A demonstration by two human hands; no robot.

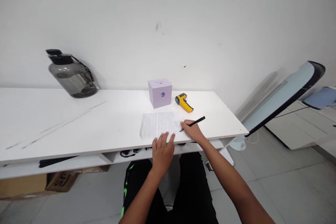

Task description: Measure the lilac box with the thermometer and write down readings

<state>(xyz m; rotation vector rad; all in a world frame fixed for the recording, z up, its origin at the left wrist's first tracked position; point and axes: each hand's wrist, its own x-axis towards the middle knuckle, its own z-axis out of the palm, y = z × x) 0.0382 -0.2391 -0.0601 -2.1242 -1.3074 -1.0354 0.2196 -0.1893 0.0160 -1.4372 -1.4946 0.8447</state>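
Observation:
My right hand grips a black pen, its tip pointing down and left at the right edge of a written sheet of paper. Whether the tip touches the paper I cannot tell. Fingers spread, my left hand rests over the lower edge of the sheet and the front edge of the desk. Rows of small dark writing cover the page, too fine to read. Just behind the sheet stand a lilac box with a dark emblem and, to its right, a yellow and black infrared thermometer lying on its side.
A large grey-tinted water bottle stands at the back left of the white desk. Beneath the desktop runs a shelf with dark items, and cardboard boxes lie below. A tall pale-blue appliance leans by the right end.

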